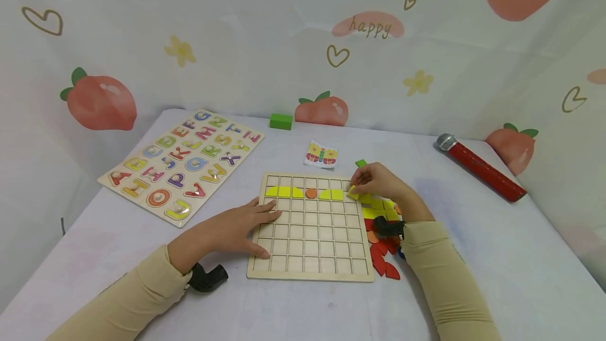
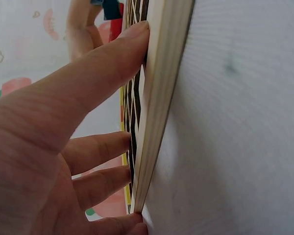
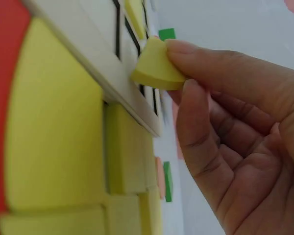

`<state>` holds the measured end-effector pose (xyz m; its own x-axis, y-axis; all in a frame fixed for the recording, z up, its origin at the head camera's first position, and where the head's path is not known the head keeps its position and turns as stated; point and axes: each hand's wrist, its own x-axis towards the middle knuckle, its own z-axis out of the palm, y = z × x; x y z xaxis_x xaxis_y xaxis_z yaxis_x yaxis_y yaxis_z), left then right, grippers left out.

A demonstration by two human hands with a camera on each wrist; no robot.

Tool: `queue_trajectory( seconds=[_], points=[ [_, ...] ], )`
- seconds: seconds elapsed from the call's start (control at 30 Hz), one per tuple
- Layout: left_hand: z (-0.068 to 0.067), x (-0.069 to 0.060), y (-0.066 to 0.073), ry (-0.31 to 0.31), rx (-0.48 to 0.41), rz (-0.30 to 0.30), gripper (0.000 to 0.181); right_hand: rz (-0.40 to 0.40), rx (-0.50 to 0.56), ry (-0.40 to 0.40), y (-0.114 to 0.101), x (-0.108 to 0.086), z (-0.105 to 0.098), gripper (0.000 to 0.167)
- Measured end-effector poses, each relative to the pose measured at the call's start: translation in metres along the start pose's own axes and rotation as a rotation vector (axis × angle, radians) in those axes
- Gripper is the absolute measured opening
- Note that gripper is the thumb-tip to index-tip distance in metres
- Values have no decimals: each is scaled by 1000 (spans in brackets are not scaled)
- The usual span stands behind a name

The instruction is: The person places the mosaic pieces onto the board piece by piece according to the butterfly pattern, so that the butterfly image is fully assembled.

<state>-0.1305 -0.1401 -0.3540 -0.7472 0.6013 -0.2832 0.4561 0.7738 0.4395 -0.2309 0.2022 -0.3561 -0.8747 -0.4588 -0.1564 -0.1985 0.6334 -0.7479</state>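
Observation:
A wooden grid board (image 1: 311,263) lies on the table. One of its upper rows holds yellow pieces (image 1: 284,191) and an orange round piece (image 1: 311,193). My left hand (image 1: 227,229) rests on the board's left side, its fingers spread and fairly straight; the left wrist view shows the thumb (image 2: 112,63) lying over the edge. Over the right end of that row, my right hand (image 1: 380,183) pinches a yellow quarter-circle piece (image 3: 159,66) between thumb and index finger. The piece is tilted in the right wrist view; whether it touches the board I cannot tell.
Loose yellow pieces (image 1: 374,213) and red pieces (image 1: 379,262) lie along the board's right edge, partly under the right wrist. Beyond the board are a butterfly picture card (image 1: 322,156) and a green block (image 1: 281,121). An alphabet board (image 1: 182,167) lies left, a red microphone (image 1: 485,170) right.

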Motion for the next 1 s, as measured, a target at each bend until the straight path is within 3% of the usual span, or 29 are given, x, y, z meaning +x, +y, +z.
queue_trajectory(
  seconds=[0.17,0.5,0.73,1.0],
  points=[
    [0,0,0,1,3,3,86,-12,-15,-12,-3,2,7,12],
    [0,0,0,1,3,11,86,79,-55,-40,-7,2,11,16],
    [0,-1,0,1,1,8,86,56,-57,-33,-7,2,11,14],
    [1,0,-1,-1,0,9,86,122,-40,73,10,-2,-6,26]
  ],
)
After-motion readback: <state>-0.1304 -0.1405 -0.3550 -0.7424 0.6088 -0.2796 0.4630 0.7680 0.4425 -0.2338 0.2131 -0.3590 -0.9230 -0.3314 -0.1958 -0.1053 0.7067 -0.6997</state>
